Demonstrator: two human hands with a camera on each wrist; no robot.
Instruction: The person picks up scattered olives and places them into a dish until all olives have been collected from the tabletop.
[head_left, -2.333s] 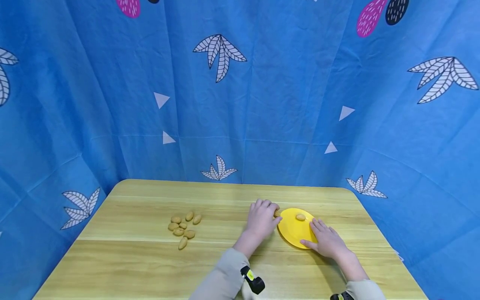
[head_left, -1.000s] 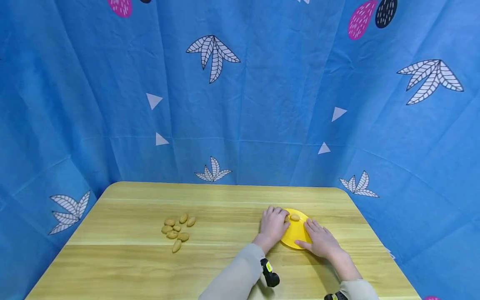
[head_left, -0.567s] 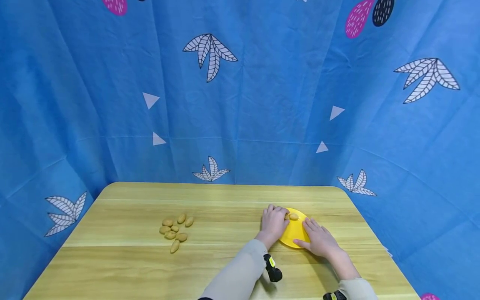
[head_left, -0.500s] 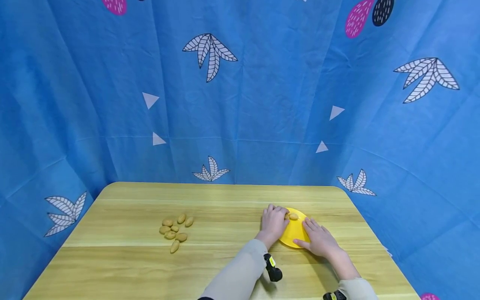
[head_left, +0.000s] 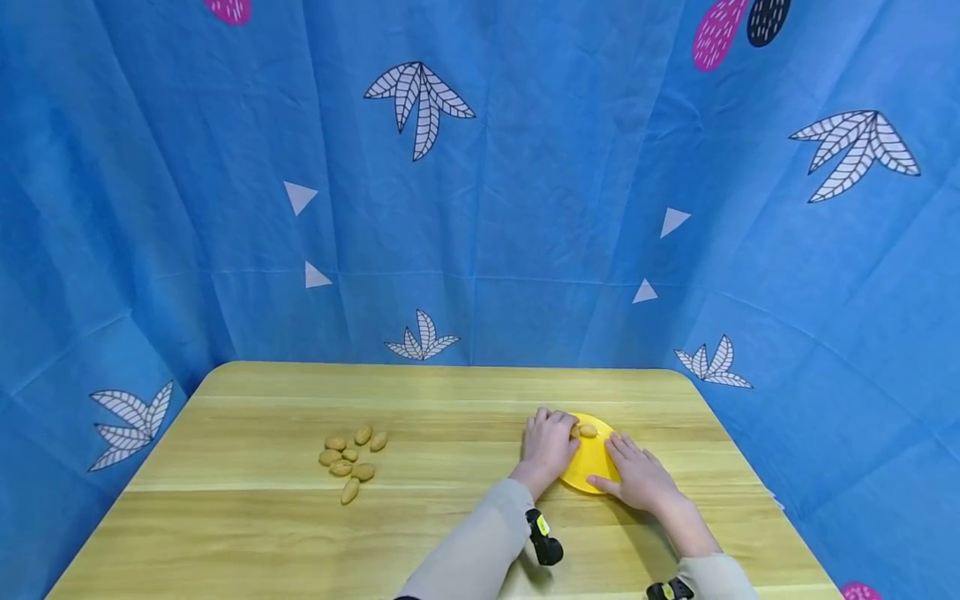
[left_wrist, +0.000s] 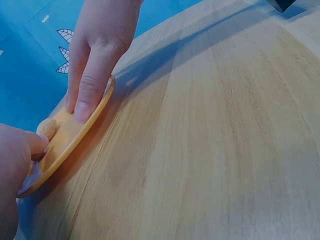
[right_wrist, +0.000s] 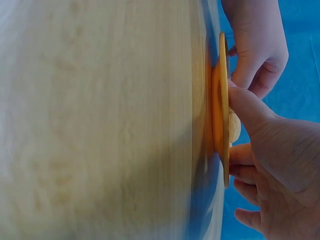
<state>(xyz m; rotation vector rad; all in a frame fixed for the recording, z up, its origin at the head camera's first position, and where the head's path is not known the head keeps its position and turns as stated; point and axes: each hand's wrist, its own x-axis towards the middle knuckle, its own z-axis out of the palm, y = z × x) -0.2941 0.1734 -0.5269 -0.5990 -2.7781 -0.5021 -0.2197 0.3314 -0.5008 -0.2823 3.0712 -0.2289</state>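
Note:
A yellow plate [head_left: 587,468] lies on the right half of the table. One oval tan nut, which looks to be in its shell [head_left: 588,431], rests near the plate's far side. My left hand [head_left: 546,447] reaches over the plate's left rim and pinches a second tan nut [head_left: 575,432] low on the plate, right beside the first. Most of that second nut is hidden by the fingers. At the plate's right side my right hand [head_left: 639,477] rests on the rim, with fingers straight and thumb spread apart. The left wrist view shows the first nut's [left_wrist: 47,128] rough surface.
Several more tan nuts [head_left: 349,456] lie in a loose group on the left half of the wooden table [head_left: 247,517]. A blue patterned cloth [head_left: 480,208] hangs behind the table and along its sides.
The left hand, with its nut, has come right from outside the plate's left edge to over the plate. The right hand stays on the rim. Over the last half second both hands hold nearly still.

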